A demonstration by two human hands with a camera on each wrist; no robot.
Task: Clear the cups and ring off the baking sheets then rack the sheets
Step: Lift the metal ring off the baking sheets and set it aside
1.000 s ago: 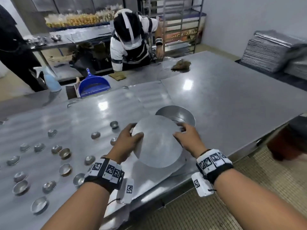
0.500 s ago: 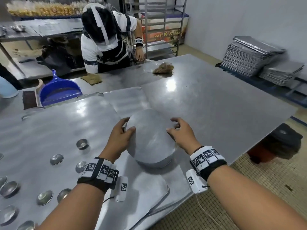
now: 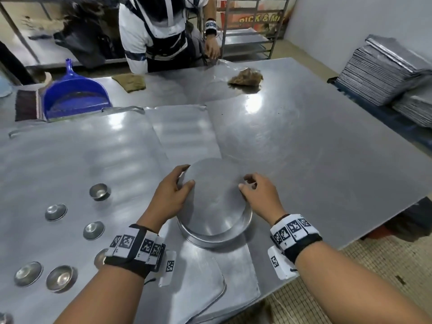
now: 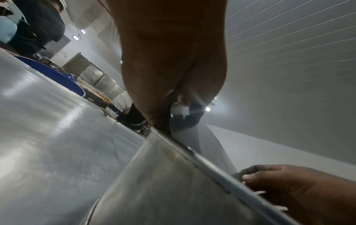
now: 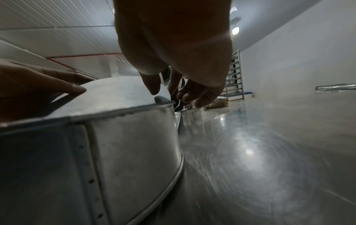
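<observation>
A round metal ring [image 3: 216, 206] with a flat top [image 5: 119, 94] stands on the near baking sheets [image 3: 198, 277], at their edge with the bare table. My left hand [image 3: 180, 183] grips its left rim, thumb on top and fingers round the far side. My right hand [image 3: 251, 185] hovers at the right rim with fingers loosely curled; in the right wrist view its thumb [image 5: 154, 88] is just off the top. Several small metal cups [image 3: 99, 191] [image 3: 55, 212] [image 3: 62, 278] sit scattered on the big sheet [image 3: 70, 160] to the left.
A blue dustpan [image 3: 74, 97] and a brown cloth [image 3: 129, 82] lie at the table's far side, where another person [image 3: 161, 31] stands. A brown crumpled lump [image 3: 245, 77] lies far right. Stacked trays [image 3: 385, 71] and a rack [image 3: 245, 40] stand beyond the steel table [image 3: 315, 160].
A second ago I held the round piece tilted in both hands, near a round dish on the table. It now stands flat there, and my right hand has loosened.
</observation>
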